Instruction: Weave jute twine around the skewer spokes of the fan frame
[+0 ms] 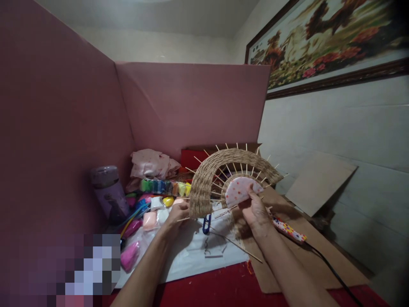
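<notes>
A half-round fan of twine woven over thin sticks (202, 187) is held up above the table, its stick ends poking out past the outer edge. At its centre is a half-disc covered in white cloth with red dots (234, 192). My right hand (254, 209) grips this centre, thumb on the front and fingers behind it. My left hand (179, 216) is closed at the fan's lower left end, by a stick tip; its fingertips are partly hidden. Below the fan lie a blue-handled tool (207, 224) and a loose thin stick (239, 247).
Bags of coloured clay (150, 221) and a strip of colour blocks (162, 186) lie left, beside a purple bottle (110, 194). A flower-patterned corded tool (289, 228) rests on brown cardboard (287, 264) at right. Pink panels (194, 102) stand behind and left.
</notes>
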A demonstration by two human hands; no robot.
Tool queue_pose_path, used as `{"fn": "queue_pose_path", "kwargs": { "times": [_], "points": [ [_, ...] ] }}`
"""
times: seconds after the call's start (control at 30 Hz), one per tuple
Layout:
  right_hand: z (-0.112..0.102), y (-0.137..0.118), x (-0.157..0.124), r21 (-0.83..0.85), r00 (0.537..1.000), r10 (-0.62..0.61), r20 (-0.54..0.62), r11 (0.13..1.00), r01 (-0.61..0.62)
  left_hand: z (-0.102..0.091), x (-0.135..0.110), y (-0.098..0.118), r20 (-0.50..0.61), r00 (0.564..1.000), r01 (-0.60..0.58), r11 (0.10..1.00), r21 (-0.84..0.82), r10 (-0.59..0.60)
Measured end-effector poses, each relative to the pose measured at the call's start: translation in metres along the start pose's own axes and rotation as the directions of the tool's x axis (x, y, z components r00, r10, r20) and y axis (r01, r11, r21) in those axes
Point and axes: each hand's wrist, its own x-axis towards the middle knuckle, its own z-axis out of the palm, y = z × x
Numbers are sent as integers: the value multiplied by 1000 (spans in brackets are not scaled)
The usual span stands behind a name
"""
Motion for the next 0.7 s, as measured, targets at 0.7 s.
{"fn": "queue_pose_path", "kwargs": {
  "times": [0.7],
  "points": [
    [22, 9, -19, 96, 998, -57, 16, 994, 56, 16, 0, -5, 137, 989, 3, 946, 325, -51]
  ]
}}
